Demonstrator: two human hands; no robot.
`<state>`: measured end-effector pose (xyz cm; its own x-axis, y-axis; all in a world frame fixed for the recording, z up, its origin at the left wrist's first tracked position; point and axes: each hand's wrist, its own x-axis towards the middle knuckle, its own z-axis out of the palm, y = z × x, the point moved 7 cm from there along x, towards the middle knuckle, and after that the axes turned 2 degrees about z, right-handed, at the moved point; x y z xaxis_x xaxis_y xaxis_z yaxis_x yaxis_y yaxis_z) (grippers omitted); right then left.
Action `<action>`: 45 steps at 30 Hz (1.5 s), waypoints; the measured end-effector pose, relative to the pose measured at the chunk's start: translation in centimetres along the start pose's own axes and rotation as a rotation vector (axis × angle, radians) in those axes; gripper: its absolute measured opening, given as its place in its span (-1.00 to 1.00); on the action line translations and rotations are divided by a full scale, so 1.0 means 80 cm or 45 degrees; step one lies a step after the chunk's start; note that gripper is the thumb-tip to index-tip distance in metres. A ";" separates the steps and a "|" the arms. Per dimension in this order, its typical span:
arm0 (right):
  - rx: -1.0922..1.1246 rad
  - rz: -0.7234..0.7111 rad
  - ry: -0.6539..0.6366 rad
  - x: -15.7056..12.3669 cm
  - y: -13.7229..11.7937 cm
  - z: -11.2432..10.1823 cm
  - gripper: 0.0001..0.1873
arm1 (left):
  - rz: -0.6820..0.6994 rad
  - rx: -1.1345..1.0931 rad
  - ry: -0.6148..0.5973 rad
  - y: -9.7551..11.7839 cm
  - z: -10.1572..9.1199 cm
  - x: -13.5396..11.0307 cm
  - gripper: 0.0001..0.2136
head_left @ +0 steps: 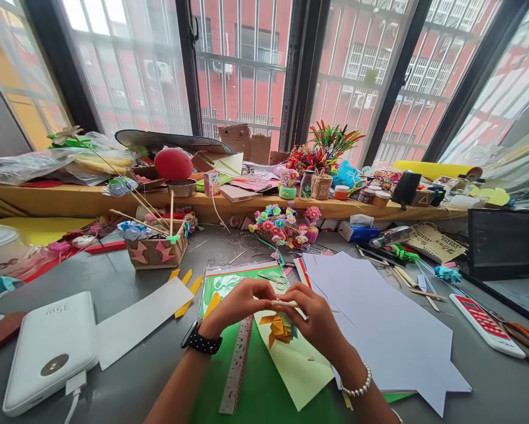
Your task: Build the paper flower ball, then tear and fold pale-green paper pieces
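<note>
Okay so two hands here: left hand [242,299] and right hand [313,315], both pinching one thin pale stick [287,304] above one pale green sheet [303,377]. One orange folded-paper piece [279,331] shows just below them. Also one ruler [236,371] left of the sheet, one white power bank [55,341], and one calculator [489,327] way over right.

Craft workspace, home or studio unclear: grey table [127,388] bearing orange folded-paper pieces [280,331], white paper sheets [379,324], multicoloured fuzzy flowers [278,225] near far edge; dark-framed barred windows [296,76] beyond.
</note>
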<state>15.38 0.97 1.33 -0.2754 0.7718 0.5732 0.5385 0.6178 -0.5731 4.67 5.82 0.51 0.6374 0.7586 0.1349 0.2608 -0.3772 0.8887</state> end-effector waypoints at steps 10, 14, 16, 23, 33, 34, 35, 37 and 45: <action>-0.053 0.112 -0.017 0.003 0.005 -0.004 -0.93 | 0.010 -0.046 -0.082 0.002 0.006 0.000 -0.85; -0.058 0.176 -0.054 0.002 0.011 -0.002 -0.96 | 0.029 -0.040 -0.119 0.005 0.008 -0.001 -0.83; -0.041 0.226 -0.082 0.000 0.014 -0.001 -0.98 | 0.032 -0.046 -0.124 0.004 0.009 -0.001 -0.82; 0.084 0.290 -0.089 0.002 0.016 -0.002 -0.97 | 0.014 -0.123 -0.131 -0.004 0.014 0.001 -0.84; 0.170 0.316 -0.135 0.004 0.013 -0.012 -0.95 | -0.057 -0.211 -0.141 -0.002 0.015 0.000 -0.82; 0.169 0.315 -0.138 0.005 0.013 -0.012 -0.94 | -0.054 -0.200 -0.138 -0.002 0.015 0.000 -0.83; 0.166 0.315 -0.141 0.005 0.012 -0.012 -0.95 | -0.051 -0.194 -0.134 -0.001 0.015 0.000 -0.84; 0.159 0.315 -0.140 0.005 0.012 -0.012 -0.94 | -0.050 -0.204 -0.124 -0.001 0.014 0.000 -0.85; 0.158 0.328 -0.096 0.005 0.015 -0.010 -0.94 | -0.055 -0.189 -0.090 0.002 0.012 -0.001 -0.86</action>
<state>16.56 1.89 1.38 -0.2031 0.9116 0.3575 0.4977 0.4105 -0.7640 5.36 5.16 0.18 0.6786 0.7313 0.0683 0.1825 -0.2580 0.9488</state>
